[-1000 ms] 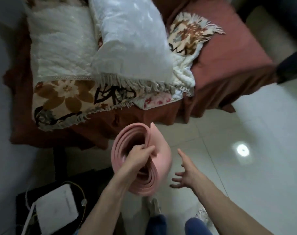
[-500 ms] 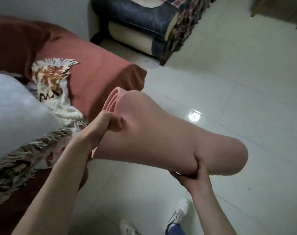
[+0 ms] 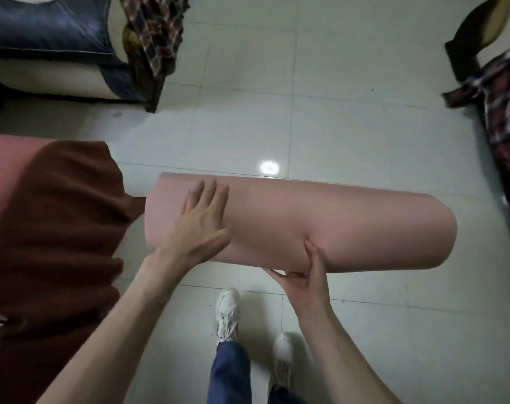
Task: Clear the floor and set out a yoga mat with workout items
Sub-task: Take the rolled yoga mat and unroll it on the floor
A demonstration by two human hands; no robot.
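A rolled pink yoga mat hangs level in the air above the white tiled floor, its long axis running left to right. My left hand lies flat on top of the roll near its left end, fingers spread. My right hand grips the roll from underneath near its middle, thumb pressed into the front. My white shoes stand on the tiles just below the mat.
A rust-brown covered bed fills the left side, close to the mat's left end. A blue and cream sofa with a checked cloth stands at the top left. Dark furniture with a patterned cloth lines the right edge.
I have turned from the bed toward the room. The mat went from hanging on my left hand to level across both hands; my left hand moved from the roll's end onto its top.
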